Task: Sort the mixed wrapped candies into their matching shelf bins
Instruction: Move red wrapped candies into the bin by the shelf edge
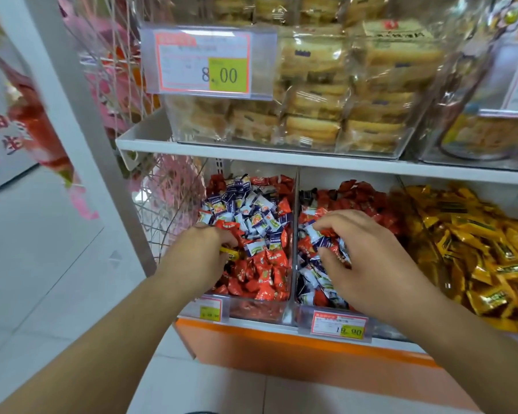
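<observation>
L hand [202,252] – yellow candy [229,253] pinched

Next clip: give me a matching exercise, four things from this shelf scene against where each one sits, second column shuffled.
Things:
1. left hand
2. right hand
3. yellow-gold wrapped candies
4. clear-wrapped pale pastries

Places:
A. upper shelf, in a clear plastic box
B. left bin, pinching a small yellow wrapped candy
C. right-hand bin of the lower shelf
D. middle bin, fingers on blue-and-white wrapped candies

Pairs: 1-B, 2-D, 3-C, 4-A
</observation>
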{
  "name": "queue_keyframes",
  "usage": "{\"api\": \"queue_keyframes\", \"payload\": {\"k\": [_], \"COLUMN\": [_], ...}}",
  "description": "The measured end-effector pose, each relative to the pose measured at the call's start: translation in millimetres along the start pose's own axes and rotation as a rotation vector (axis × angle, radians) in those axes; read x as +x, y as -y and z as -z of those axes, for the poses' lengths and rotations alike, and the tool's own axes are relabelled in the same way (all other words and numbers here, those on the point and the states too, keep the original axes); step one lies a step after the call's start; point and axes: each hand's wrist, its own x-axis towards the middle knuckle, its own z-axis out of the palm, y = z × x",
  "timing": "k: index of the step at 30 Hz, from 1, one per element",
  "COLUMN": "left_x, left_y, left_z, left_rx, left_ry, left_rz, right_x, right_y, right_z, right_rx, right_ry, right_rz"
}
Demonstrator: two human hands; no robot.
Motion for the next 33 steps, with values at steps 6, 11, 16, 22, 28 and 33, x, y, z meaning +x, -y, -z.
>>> {"api": "queue_keyframes", "payload": {"k": [6, 11, 16, 22, 28, 33], "left_x": [4, 4, 2, -18, -37, -42], "left_y": [0, -3, -7, -36, -91, -117], "left_z": [-2, -3, 7, 47, 58, 57], "left_rx": [0.086, 0.185, 0.144, -0.48, -0.917, -0.914], "left_ry": [0.026, 0.004, -0.078, -0.138, 0.127, 0.231], "left_rz": [-0.023, -0.03, -0.027, 0.052, 0.07, 0.066], "right_x": [-3, -7, -9, -8, -14, -27], "right_y": [-4, -4, -6, -5, 3, -10], "right_z": [1, 3, 7, 10, 17, 31], "right_rx": [0.004, -0.006, -0.009, 0.035, 0.102, 0.06], "right_ry": [0.024, 0.031, 0.031, -0.008, 0.028, 0.035], "right_rz": [-0.022, -0.008, -0.019, -0.004, 0.16, 0.186]}}
